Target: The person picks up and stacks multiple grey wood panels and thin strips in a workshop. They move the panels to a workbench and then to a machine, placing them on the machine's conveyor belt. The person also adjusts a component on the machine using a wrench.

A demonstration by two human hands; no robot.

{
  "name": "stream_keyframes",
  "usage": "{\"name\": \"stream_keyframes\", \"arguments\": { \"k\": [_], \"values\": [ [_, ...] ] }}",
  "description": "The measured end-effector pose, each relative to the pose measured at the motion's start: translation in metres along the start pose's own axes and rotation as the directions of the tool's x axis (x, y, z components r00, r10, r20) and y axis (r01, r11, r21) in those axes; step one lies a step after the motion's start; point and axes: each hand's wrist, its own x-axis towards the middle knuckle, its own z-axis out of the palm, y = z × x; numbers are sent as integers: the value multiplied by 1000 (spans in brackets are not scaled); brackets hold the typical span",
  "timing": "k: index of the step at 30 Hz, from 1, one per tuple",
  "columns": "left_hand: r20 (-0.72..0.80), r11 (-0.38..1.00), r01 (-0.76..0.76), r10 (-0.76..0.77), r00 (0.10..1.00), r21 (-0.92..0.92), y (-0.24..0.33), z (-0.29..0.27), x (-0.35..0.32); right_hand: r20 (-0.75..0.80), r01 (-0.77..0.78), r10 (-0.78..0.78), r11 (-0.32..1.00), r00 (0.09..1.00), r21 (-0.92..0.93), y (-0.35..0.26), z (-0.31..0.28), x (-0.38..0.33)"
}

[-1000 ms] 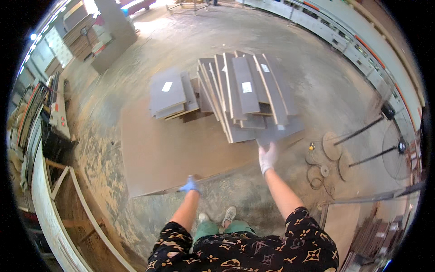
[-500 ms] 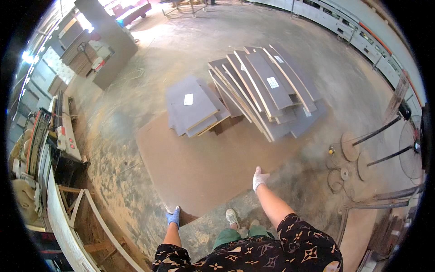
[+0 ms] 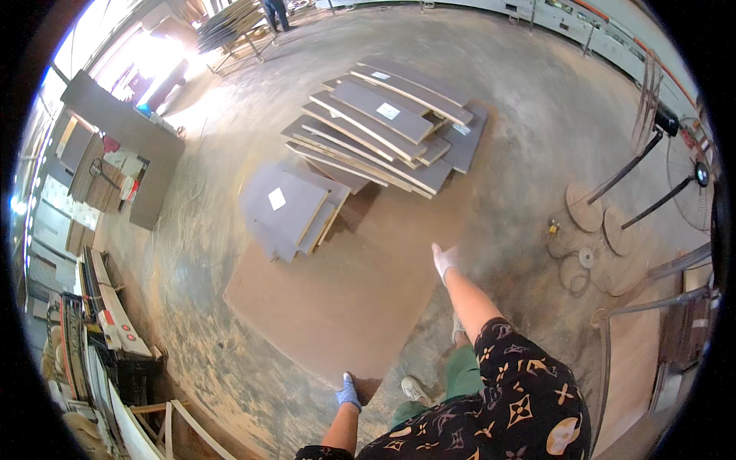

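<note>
A large brown board (image 3: pixel 337 322) lies low in front of me, its surface dusty. My left hand (image 3: pixel 349 393), in a blue glove, grips its near corner, thumb on top and fingers mostly hidden below. Farther along the right edge, my right hand (image 3: pixel 443 262) in a white glove holds the board, thumb up. On the board's far part sits a small pile of grey panels (image 3: pixel 287 222) with a white label. Beyond that, a larger, fanned pile of long grey panels (image 3: pixel 376 130) shows pale edges and several labels.
Fan stands with round bases (image 3: pixel 586 207) and a loose cable (image 3: pixel 571 287) are at the right. Wooden frames and machine parts (image 3: pixel 115 307) line the left. A tall grey panel (image 3: pixel 157 184) stands farther off. At the back, a person's legs (image 3: pixel 277 15) appear beside a loaded rack (image 3: pixel 230 31).
My view has turned, and the board and panel piles now appear rotated, with the piles farther left. My left hand appears farther right, still at the near corner; my right hand stays at the edge.
</note>
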Motion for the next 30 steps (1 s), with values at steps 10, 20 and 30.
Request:
{"name": "stream_keyframes", "arguments": {
  "k": [10,20,30],
  "values": [
    [392,920,374,-302,869,-120,91,319,-35,353,219,-200,976,914,-14,-120,-75,253],
    [295,873,446,-380,876,-197,211,555,-105,455,-29,112,982,884,-185,57,-321,242],
    [306,936,306,-244,920,-172,350,814,-115,4,-293,296,945,955,144,39,-401,392]
  ]
}}
